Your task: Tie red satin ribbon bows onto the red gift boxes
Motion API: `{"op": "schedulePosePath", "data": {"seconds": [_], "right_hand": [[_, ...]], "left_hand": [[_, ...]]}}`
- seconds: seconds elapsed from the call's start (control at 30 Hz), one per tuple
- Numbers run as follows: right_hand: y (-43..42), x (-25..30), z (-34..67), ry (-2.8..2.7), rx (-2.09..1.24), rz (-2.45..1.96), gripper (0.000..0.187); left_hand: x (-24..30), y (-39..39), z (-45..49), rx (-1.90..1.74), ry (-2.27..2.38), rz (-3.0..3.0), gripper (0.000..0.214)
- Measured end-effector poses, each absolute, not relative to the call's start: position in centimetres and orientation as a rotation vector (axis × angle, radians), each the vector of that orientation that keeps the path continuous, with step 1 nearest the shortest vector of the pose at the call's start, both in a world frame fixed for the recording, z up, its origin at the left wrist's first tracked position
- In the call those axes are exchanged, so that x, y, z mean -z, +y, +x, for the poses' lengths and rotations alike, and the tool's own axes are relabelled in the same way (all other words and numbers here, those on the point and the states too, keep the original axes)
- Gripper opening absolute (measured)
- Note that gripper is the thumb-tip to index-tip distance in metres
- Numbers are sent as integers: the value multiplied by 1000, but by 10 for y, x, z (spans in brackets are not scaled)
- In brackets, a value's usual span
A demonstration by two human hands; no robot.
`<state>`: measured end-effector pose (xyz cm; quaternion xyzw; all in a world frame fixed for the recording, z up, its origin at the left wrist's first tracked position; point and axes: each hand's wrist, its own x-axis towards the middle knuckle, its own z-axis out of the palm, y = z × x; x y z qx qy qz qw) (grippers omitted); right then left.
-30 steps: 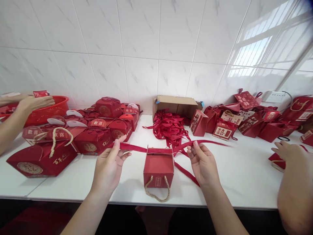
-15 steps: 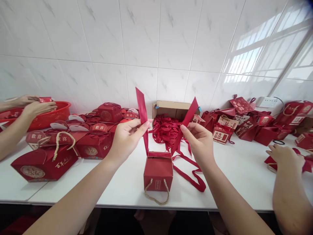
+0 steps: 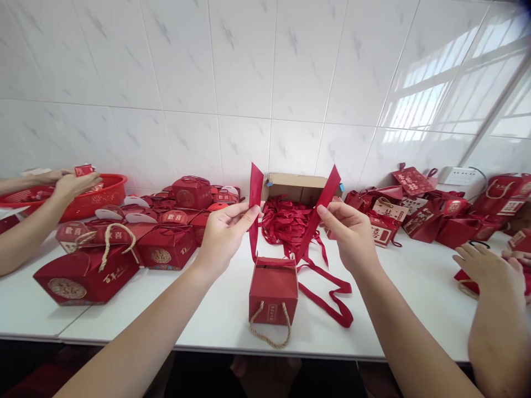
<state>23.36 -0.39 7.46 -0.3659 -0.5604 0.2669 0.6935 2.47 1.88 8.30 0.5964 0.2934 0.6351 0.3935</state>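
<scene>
Smooth card on the box [image 3: 274,284], satiny cloth in the ribbon [image 3: 256,188], glossy tile on the wall [image 3: 240,61].

At nine o'clock from the small box [image 3: 272,296], bare bench [image 3: 224,315] leaves me passage — up to the big gift box [image 3: 89,276]. Toward twelve, a gap runs between my left hand [image 3: 226,232] and right hand [image 3: 350,229] — then the ribbon pile [image 3: 286,224] and carton [image 3: 305,180] block it; at three, a loose ribbon [image 3: 323,307] lies before a co-worker's hand [image 3: 492,271].
</scene>
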Motion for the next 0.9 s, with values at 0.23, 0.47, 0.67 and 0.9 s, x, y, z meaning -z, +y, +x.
{"op": "schedulePosePath", "data": {"seconds": [0.23, 0.47, 0.67, 0.9], "right_hand": [[-1, -78, 227, -1240, -753, -746, 20], [1, -92, 204, -1521, -935, -756, 20], [10, -77, 204, -1560, -994, -581, 18], [18, -73, 218, -1942, -99, -550, 17]], "left_hand": [[-84, 18, 26, -1557, 623, 1470, 19], [-94, 16, 33, -1347, 691, 1790, 31], [-99, 15, 33, -1194, 770, 1855, 14], [-100, 20, 26, -1124, 652, 1447, 26]]}}
